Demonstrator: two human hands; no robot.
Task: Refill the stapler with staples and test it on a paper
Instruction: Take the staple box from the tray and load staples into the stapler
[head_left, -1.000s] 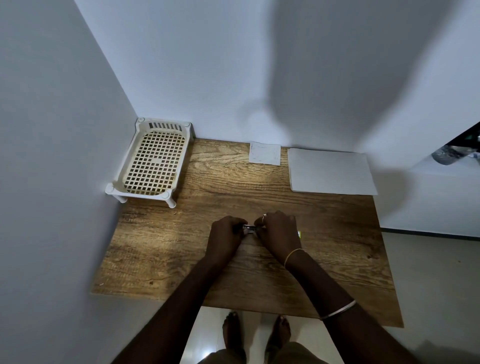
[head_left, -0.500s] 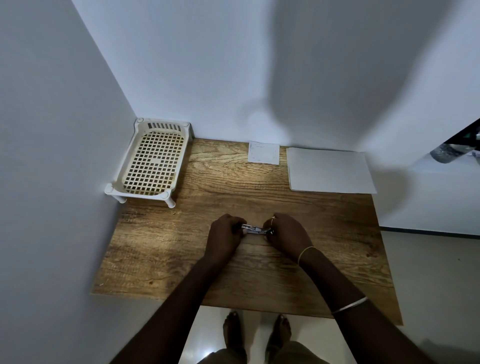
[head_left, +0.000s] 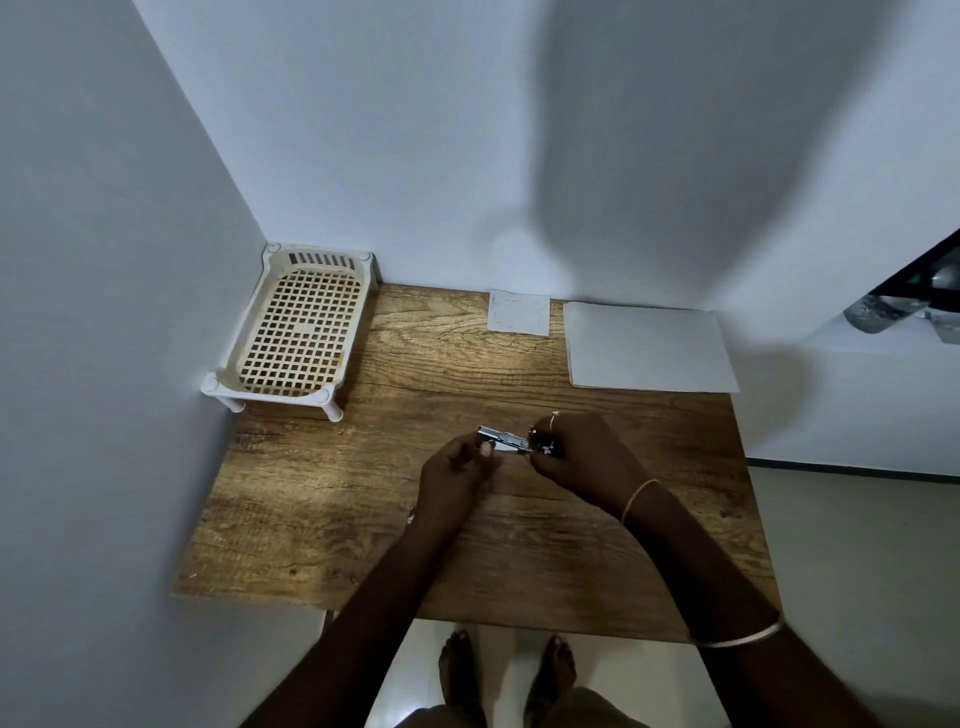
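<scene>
A small metal stapler (head_left: 506, 439) lies between my hands over the middle of the wooden table (head_left: 363, 493), its shiny staple channel pulled out to the left. My left hand (head_left: 454, 475) pinches the left end of the channel. My right hand (head_left: 582, 460) grips the dark body of the stapler at its right end. A large white sheet of paper (head_left: 649, 345) lies flat at the table's back right. Loose staples cannot be made out.
A small white square card (head_left: 519, 312) lies at the back middle, by the wall. A cream plastic lattice tray (head_left: 301, 332) on short legs stands in the back left corner. Walls close the left and back sides. My bare feet show below the table's front edge.
My hands have drawn apart, and the stapler's metal channel, hidden between them before, now shows stretched out to the left. My right hand has shifted right.
</scene>
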